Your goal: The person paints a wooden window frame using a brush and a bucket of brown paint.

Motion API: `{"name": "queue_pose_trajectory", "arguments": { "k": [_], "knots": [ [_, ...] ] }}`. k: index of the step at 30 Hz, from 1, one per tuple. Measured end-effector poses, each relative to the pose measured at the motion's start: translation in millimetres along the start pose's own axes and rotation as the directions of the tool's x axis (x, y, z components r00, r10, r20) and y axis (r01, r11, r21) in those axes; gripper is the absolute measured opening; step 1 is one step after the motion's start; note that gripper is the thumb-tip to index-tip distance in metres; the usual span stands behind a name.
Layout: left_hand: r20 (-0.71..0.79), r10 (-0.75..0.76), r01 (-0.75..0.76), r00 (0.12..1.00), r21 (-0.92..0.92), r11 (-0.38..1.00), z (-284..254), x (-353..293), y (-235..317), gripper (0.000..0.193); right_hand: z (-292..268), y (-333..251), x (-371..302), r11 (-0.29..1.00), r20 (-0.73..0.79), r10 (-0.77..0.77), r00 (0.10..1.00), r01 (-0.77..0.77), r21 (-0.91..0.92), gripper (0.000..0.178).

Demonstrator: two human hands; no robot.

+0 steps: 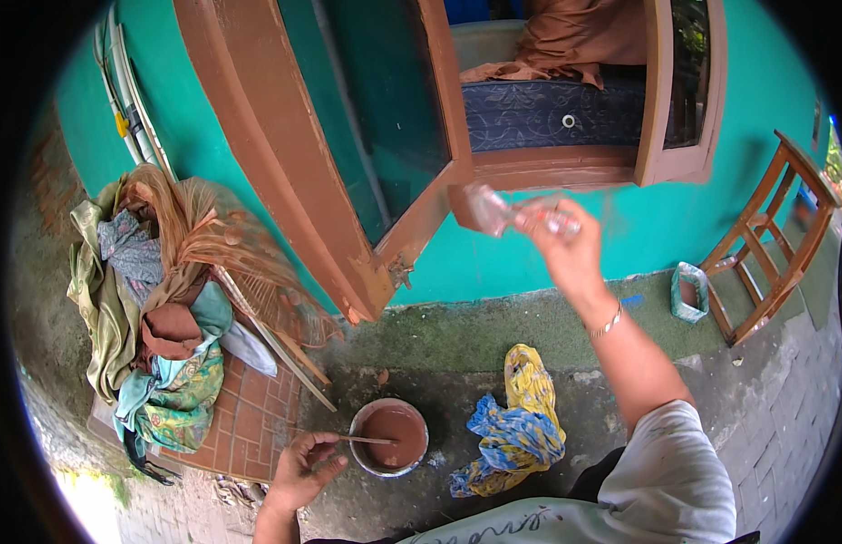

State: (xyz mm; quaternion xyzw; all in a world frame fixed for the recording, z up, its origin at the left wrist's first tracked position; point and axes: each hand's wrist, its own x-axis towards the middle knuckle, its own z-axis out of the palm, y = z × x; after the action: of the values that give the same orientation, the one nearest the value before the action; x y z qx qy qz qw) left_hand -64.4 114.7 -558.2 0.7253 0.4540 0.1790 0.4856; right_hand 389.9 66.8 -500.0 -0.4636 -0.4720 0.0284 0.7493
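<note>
In my raised right hand (566, 243) is a wide paintbrush (485, 208) with a paint-smeared handle, gripped by the fingers. Its brown-coated bristles are at the lower corner of the brown frame of the open window sash (432, 210); whether they touch is hard to tell. Low down, my left hand (303, 470) pinches a thin stick (365, 441) between thumb and fingers. The stick reaches over the rim of a round paint pot (390, 472), its far end at the reddish-brown paint inside.
A yellow and blue cloth (521, 422) lies on the ground right of the pot. Clothes and netting (172, 335) are heaped at left beside pipes (131, 109). A small paint-stained container (689, 295) and a wooden frame (765, 240) stand by the turquoise wall (521, 263).
</note>
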Motion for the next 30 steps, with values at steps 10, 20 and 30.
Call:
{"name": "queue_pose_trajectory", "arguments": {
  "k": [10, 20, 30],
  "knots": [
    [0.023, 0.037, -0.038, 0.999, 0.007, 0.999, 1.1, 4.3, 2.2, 0.042, 17.2, 61.2, 110.5, 0.867, -0.438, 0.341, 0.832, -0.098, 0.489, 0.015],
    [0.011, 0.019, -0.019, 1.0, -0.031, 0.999, -1.8, 0.5, -2.6, 0.04, 27.8, 20.4, 43.3, 0.86, -0.269, 0.32, 0.908, -0.159, 0.485, 0.012],
    [0.024, 0.036, -0.035, 0.999, -0.022, 0.999, -0.7, 4.6, 3.7, 0.039, 42.4, 27.8, 40.8, 0.861, -0.258, 0.327, 0.909, -0.174, 0.477, 0.01]
  ]
}}
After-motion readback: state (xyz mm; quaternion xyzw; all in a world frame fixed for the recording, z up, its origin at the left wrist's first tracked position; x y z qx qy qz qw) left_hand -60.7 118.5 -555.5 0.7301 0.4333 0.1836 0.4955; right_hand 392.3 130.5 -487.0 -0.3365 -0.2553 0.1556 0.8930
